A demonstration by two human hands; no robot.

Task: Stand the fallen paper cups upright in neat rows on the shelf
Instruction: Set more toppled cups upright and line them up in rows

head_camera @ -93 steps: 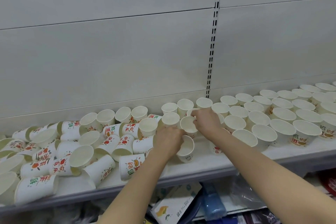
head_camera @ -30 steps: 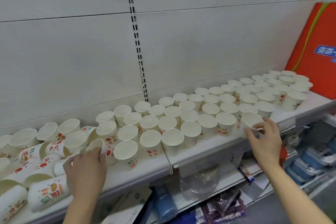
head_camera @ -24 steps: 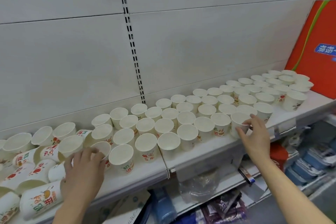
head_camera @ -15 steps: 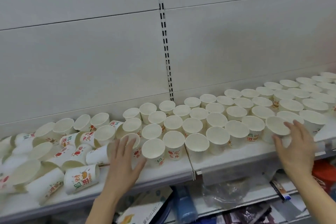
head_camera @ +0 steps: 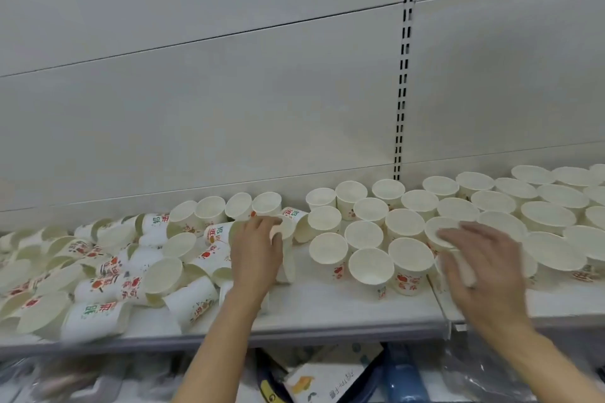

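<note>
White paper cups with red and green print cover the white shelf (head_camera: 327,307). Several fallen cups (head_camera: 108,281) lie in a jumble on the left half. Upright cups (head_camera: 371,267) stand in rows from the middle to the right edge. My left hand (head_camera: 257,258) is at the edge of the jumble, its fingers curled over the rim of a tilted cup (head_camera: 282,232). My right hand (head_camera: 481,268) is blurred, its fingers spread over the front upright cups (head_camera: 440,231) near the shelf joint.
A grey back panel with a slotted upright (head_camera: 402,101) rises behind the cups. Below the shelf edge lie a printed box (head_camera: 327,383), a blue pack (head_camera: 404,379) and clear plastic bags (head_camera: 474,379).
The view has swung left, bringing more fallen cups into sight. My left hand has closed its fingers over a cup's rim. My right hand has moved left along the front row.
</note>
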